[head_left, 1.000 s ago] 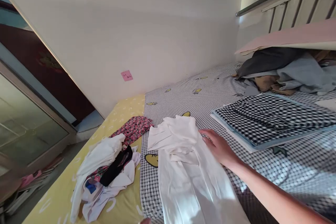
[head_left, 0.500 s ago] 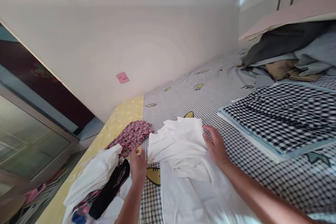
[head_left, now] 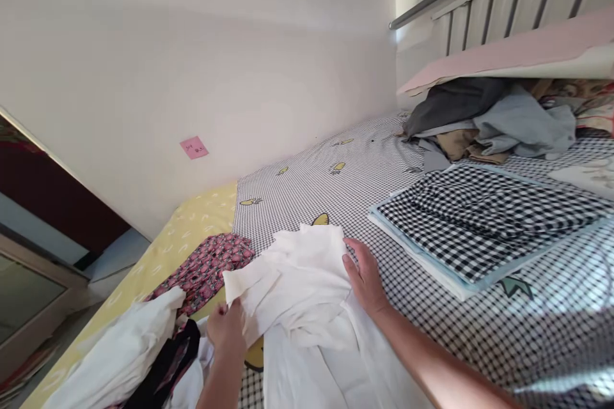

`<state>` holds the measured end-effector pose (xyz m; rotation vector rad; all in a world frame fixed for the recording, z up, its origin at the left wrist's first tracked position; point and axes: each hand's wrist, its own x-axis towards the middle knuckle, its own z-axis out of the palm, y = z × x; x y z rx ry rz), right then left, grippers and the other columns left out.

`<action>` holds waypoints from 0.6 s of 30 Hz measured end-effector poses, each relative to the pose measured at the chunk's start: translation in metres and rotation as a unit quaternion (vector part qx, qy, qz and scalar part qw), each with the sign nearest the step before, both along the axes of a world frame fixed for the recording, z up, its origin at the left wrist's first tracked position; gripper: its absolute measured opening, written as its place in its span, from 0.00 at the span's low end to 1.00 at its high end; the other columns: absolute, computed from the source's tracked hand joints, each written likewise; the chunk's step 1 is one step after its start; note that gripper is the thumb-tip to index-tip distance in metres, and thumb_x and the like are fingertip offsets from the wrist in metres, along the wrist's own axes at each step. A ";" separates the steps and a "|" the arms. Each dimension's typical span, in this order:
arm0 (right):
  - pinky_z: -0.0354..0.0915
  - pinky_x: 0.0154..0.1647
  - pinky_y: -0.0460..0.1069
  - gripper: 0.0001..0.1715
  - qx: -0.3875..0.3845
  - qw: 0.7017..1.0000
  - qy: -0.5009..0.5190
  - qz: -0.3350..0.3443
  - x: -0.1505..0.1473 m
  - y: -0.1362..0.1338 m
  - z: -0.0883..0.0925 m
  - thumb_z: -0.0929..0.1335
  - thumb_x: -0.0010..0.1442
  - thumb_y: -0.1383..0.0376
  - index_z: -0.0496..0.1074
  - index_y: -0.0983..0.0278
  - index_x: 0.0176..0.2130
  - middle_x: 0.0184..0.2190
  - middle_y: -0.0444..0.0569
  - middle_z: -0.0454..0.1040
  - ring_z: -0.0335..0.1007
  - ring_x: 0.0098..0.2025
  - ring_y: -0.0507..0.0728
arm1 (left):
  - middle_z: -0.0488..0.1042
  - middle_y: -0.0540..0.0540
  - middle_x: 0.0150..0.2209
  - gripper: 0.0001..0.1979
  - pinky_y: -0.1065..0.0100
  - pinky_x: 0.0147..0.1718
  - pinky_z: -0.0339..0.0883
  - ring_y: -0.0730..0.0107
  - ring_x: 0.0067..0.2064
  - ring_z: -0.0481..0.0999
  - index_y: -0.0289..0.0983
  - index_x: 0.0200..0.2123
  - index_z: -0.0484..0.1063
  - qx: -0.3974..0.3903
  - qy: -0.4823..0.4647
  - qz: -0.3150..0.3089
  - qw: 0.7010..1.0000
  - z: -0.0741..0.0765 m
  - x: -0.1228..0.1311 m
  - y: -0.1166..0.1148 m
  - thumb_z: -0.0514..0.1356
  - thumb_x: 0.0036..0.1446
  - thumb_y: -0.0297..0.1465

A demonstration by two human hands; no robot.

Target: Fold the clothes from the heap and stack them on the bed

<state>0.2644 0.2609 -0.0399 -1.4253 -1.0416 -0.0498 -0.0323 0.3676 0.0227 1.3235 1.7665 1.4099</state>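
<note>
A rumpled white shirt (head_left: pixel 307 287) lies spread on the checked bed sheet in front of me, its lower part running out of the bottom of the view. My left hand (head_left: pixel 226 329) is closed on the shirt's left corner, fingertips curled around the cloth. At the opposite edge, my right hand (head_left: pixel 367 278) grips the fabric between thumb and fingers, which are partly hidden by the cloth. Just left of my left hand lie a crumpled white cloth (head_left: pixel 125 348), a black garment (head_left: pixel 165 364) and a pink floral cloth (head_left: pixel 208 265).
On the right sits a folded black-and-white gingham cloth (head_left: pixel 480 217) over light blue fabric. Behind it is a heap of grey and brown clothes (head_left: pixel 513 121) under a pink board-like sheet (head_left: pixel 503 54). A wall (head_left: pixel 288 77) with a pink note (head_left: pixel 194 147) borders the bed.
My left hand has closed on the shirt's left corner and drawn it out leftward; before, it was apart from the shirt. My right hand stays at the right edge. The view has turned right.
</note>
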 end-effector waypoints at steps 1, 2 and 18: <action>0.61 0.65 0.65 0.27 -0.017 1.000 -0.023 0.002 -0.001 0.000 0.001 0.58 0.73 0.51 0.71 0.57 0.61 0.59 0.56 0.74 0.68 0.62 0.66 | 0.53 0.58 0.15 0.22 0.68 0.20 0.57 0.70 0.20 0.61 0.46 0.22 0.47 0.002 -0.026 0.004 1.000 0.001 -0.006 -0.010 0.62 0.43 0.40; 0.58 0.67 0.67 0.27 -0.039 0.998 -0.050 0.006 -0.003 0.000 0.002 0.57 0.73 0.52 0.72 0.55 0.61 0.61 0.55 0.74 0.66 0.64 0.66 | 0.53 0.59 0.15 0.23 0.68 0.20 0.57 0.72 0.19 0.59 0.46 0.22 0.46 0.001 -0.053 0.007 0.999 0.001 -0.012 -0.022 0.63 0.43 0.42; 0.39 0.69 0.81 0.26 -0.302 0.897 -0.283 0.153 -0.015 0.002 0.007 0.61 0.73 0.50 0.66 0.41 0.67 0.73 0.42 0.61 0.46 0.76 0.73 | 0.60 0.63 0.15 0.37 0.76 0.16 0.57 0.79 0.18 0.62 0.43 0.23 0.51 -0.035 -0.303 0.022 0.952 0.049 -0.020 -0.121 0.78 0.21 0.37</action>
